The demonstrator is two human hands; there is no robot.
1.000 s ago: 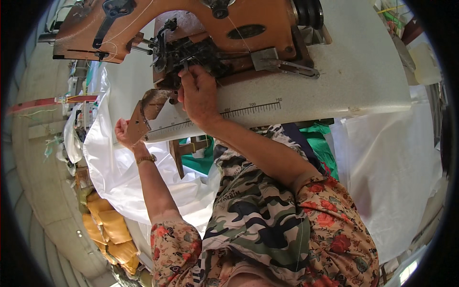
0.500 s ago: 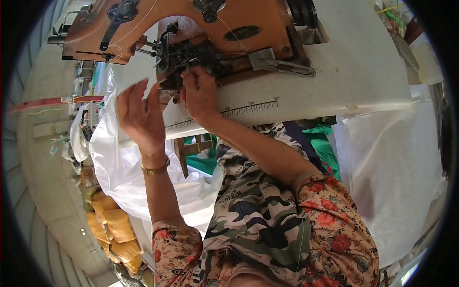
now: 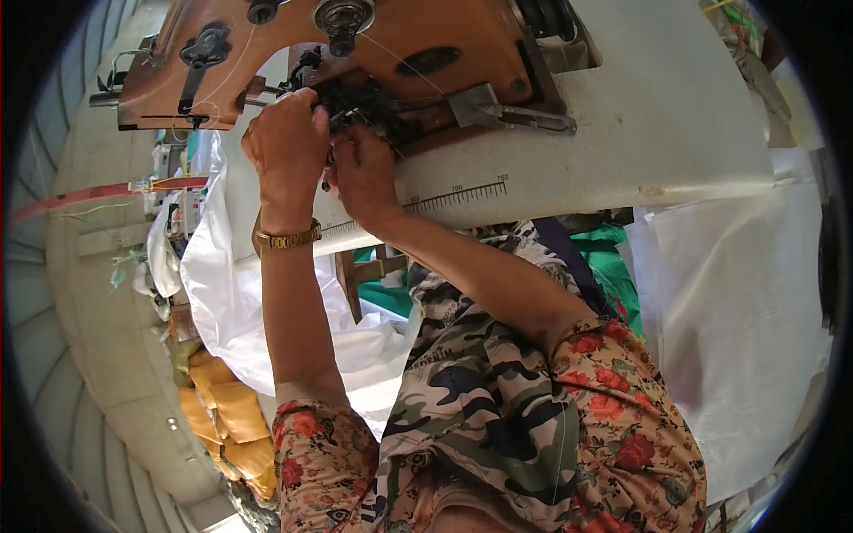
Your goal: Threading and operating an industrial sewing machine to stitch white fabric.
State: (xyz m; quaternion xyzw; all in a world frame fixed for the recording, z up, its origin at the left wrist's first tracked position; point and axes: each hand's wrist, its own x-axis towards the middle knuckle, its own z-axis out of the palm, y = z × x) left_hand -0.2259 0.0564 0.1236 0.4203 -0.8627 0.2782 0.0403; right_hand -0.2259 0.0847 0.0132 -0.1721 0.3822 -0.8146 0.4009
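Note:
An orange-brown industrial sewing machine (image 3: 480,67) stands on a pale worktable (image 3: 675,115). My left hand (image 3: 289,147), a gold watch (image 3: 289,238) on its wrist, reaches up beside the needle area. Its fingers are bent closed against the dark metal parts, and their tips are hidden behind the hand. Just to its right, my right hand (image 3: 366,178) pinches at the front of the black mechanism (image 3: 364,102) under the machine's arm. What either hand grips is too small or covered to tell. A thin pale thread runs down the machine's face above my right hand.
A printed ruler scale (image 3: 458,195) follows the table's near edge. A hinged metal plate (image 3: 511,114) juts from the machine's base. White sheeting (image 3: 240,302) hangs at the left, more white sheets (image 3: 711,320) at the right. Yellow bundles (image 3: 231,400) lie lower left.
My left hand has moved right and up from open air to the needle area, its spread fingers now closed. My right hand stays at the mechanism. The whole view has shifted slightly.

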